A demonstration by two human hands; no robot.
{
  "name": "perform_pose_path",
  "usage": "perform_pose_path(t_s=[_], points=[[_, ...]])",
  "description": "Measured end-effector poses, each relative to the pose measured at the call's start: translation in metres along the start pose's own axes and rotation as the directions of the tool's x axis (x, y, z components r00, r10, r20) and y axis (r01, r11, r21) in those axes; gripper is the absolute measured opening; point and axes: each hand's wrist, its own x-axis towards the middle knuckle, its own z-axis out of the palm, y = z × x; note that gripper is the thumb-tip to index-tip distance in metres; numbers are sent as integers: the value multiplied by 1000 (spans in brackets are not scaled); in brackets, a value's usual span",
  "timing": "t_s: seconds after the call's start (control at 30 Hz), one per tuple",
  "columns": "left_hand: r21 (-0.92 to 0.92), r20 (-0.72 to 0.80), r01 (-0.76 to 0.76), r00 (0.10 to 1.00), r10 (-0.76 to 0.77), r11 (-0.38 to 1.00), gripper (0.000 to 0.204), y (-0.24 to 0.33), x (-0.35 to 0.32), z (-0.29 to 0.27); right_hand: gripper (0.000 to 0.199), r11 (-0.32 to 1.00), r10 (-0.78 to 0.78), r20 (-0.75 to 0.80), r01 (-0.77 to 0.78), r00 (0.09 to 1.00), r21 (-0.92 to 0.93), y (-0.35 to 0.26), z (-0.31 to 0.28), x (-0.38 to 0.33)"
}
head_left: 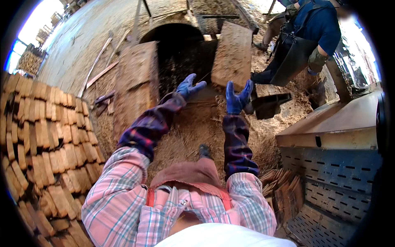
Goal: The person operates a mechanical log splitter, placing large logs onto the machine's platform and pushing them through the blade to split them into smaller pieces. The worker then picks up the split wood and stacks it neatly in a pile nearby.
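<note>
The wooden slab (233,55) stands tilted just beyond our right hand (238,98), leaning at the right side of the dark arched opening (181,45), and its lower edge sits a little above our gloved fingertips without touching them as far as we can tell. Our right hand wears a blue glove with the fingers (248,88) spread and pointing upward, holding nothing. Our left hand (188,86), also in a blue glove, reaches forward at the mouth of the opening with its fingers (199,85) spread apart and likewise empty; it lies nearer to the second wooden slab (138,82), which leans at the left side of the arch. Both slabs flank the dark gap, and our two hands hover between them above ground strewn with sawdust and straw (193,131). At our left rises a tall stack of split wood pieces (45,136), packed end-on. At our right stands a blue metal machine (333,164) with a perforated side, and a small heap of wood pieces (284,191) lies at its foot. Further off on the right another person in a blue shirt and dark apron (304,45) bends over the ground near a dark scoop (271,105).
</note>
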Motion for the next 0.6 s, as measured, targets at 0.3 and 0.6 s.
perform_pose_path(t_s=[0.3, 0.6], points=[[-857, 160, 165, 986, -52, 488, 41, -17, 124, 103, 37, 619, 574, 258, -618, 777, 485, 143, 52, -8], [-683, 555, 640, 768, -320, 353, 44, -126, -156, 83, 61, -50, 473, 842, -962, -260, -268, 115, -105, -88]])
